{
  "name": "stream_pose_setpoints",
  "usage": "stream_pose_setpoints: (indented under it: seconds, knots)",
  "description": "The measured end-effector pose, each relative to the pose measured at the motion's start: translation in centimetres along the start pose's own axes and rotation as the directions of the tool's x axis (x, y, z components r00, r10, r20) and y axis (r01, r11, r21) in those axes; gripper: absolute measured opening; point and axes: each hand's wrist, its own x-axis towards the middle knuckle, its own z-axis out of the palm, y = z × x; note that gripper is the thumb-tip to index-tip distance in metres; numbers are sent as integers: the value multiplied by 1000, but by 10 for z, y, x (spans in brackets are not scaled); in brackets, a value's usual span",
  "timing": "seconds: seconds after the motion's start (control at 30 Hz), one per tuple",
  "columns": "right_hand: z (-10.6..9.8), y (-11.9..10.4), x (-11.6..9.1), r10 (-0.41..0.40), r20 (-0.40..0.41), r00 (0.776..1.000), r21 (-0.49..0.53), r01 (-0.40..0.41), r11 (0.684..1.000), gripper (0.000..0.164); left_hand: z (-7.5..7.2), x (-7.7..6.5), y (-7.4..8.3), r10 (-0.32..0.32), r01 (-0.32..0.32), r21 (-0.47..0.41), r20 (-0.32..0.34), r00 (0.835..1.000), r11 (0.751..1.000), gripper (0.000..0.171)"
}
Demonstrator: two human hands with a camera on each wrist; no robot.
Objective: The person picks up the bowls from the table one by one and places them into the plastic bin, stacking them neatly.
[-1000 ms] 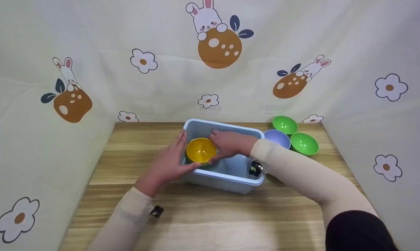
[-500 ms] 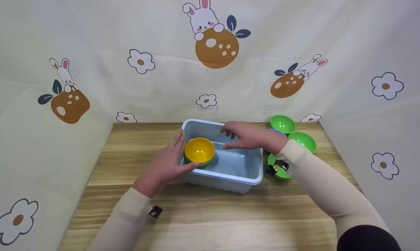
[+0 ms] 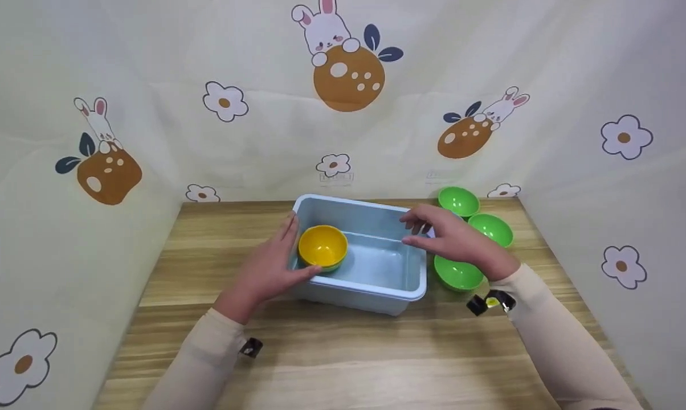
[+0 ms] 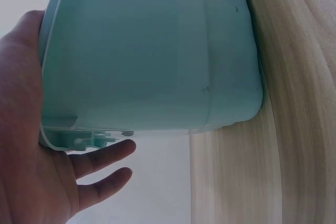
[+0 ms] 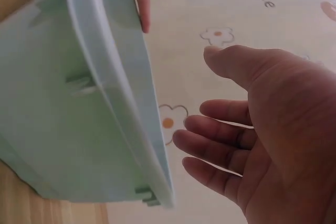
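Observation:
A light blue plastic bin (image 3: 359, 289) stands on the table. Inside its left end sits a yellow bowl (image 3: 323, 246), nested in a green bowl (image 3: 334, 267) whose edge shows below. My left hand (image 3: 266, 273) rests against the bin's left end with straight fingers, the thumb lying over the front rim. In the left wrist view, two of its fingers (image 4: 105, 159) extend past the bin's edge. Above the bin's right rim, my right hand (image 3: 454, 236) hovers with loosely bent fingers and nothing in it. Behind that hand a purple bowl (image 3: 431, 233) is mostly hidden.
Right of the bin stand a front green bowl (image 3: 458, 274), a middle green bowl (image 3: 492, 229) and a back green bowl (image 3: 458, 201). A patterned cloth (image 3: 263, 148) walls the wooden table (image 3: 343, 353) at the back and sides.
My right hand has left the yellow bowl, risen out of the bin and moved right toward the outside bowls. The left hand has stayed at the bin's left end.

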Motion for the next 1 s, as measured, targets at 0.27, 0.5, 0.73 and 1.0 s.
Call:
stream_pose_setpoints:
  seconds: [0.27, 0.5, 0.73, 1.0]
  knots:
    - [1, 24, -36, 7, -136, 991, 93, 6, 996, 36, 4, 1, -1, 14, -14, -5, -17, 1000, 1000, 125]
    - [6, 38, -66, 109, -236, 966, 182, -66, 981, 31, 3, 0, 0, 3, -3, 2, -13, 1000, 1000, 125]
    - [10, 48, -86, 173, -298, 939, 215, -110, 970, 30, 1, -1, 0, 8, -7, 5, -12, 1000, 1000, 125]
    - [15, 58, -101, 230, -346, 910, 191, -171, 967, 32, 3, 1, -1, 1, -1, 2, -15, 1000, 1000, 125]
